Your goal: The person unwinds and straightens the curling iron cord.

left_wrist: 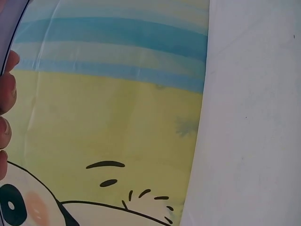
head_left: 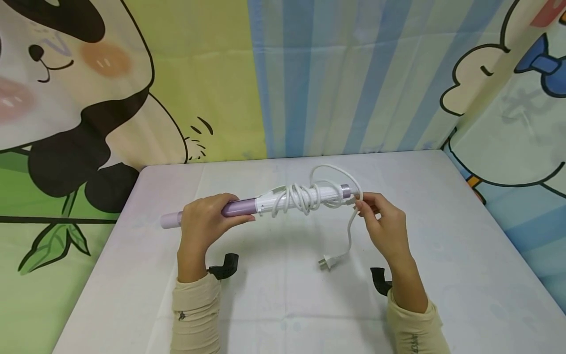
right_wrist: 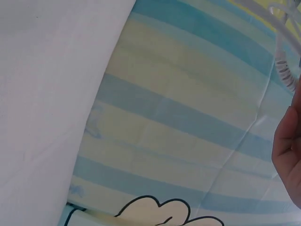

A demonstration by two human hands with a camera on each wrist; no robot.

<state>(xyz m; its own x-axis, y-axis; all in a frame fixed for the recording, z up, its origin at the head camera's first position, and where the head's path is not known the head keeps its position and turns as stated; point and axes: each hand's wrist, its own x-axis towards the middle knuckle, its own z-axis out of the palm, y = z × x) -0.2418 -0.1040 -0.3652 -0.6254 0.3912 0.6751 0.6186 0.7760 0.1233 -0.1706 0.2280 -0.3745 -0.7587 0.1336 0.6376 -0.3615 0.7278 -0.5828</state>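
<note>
Curling iron (head_left: 247,206), purple barrel + white handle, held horiz. above the white table (head_left: 464,275), approx. centre; white cord (head_left: 305,196) wrapped several turns round the handle, one loop standing up behind, free end hanging w/ plug (head_left: 325,263) just over the tabletop. Left hand (head_left: 205,221) curled round the barrel, fingers over the top; right hand (head_left: 384,223) at the handle's cord end, fingertips pinching the cord. Bkgd: panda cartoon backdrop (head_left: 66,98) left, blue-striped panel (head_left: 345,73) behind table.
</note>
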